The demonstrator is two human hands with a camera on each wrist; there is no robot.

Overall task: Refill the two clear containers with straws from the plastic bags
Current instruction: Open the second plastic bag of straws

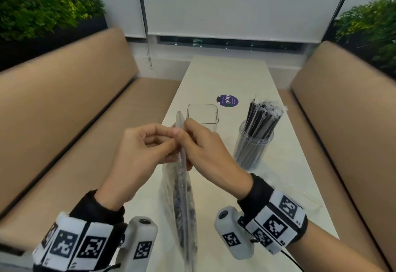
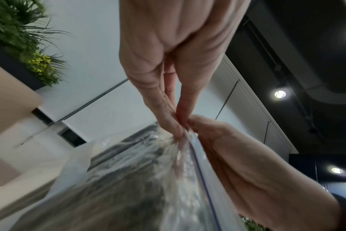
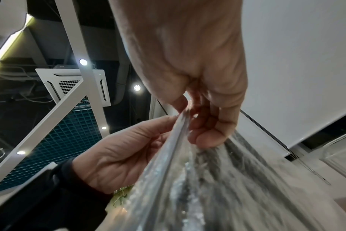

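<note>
Head view: zip bag of dark straws stands edge-on over the table, betw. both forearms, zip strip up. Left hand and right hand meet at the strip's upper part, each pinching a lip w/ thumb + fingertips; wrists level, knuckles turned outward. Behind them the square clear container looks empty; the round container, to the right, already packed w/ straws. Judgement: film is thin, soft, prob. slippery, bag light but floppy, so best hold is on the stiffer zip lips, close to the seal, pulling apart evenly; straws inside are stiff and may slide out in a bunch once it gapes. Left wrist view: left fingertips pressed together on the lip, blue zip line running down beside the other palm; seal looks closed here. Right wrist view: right hand curled onto the strip, thumb opposite; bag body blurred below.
</note>
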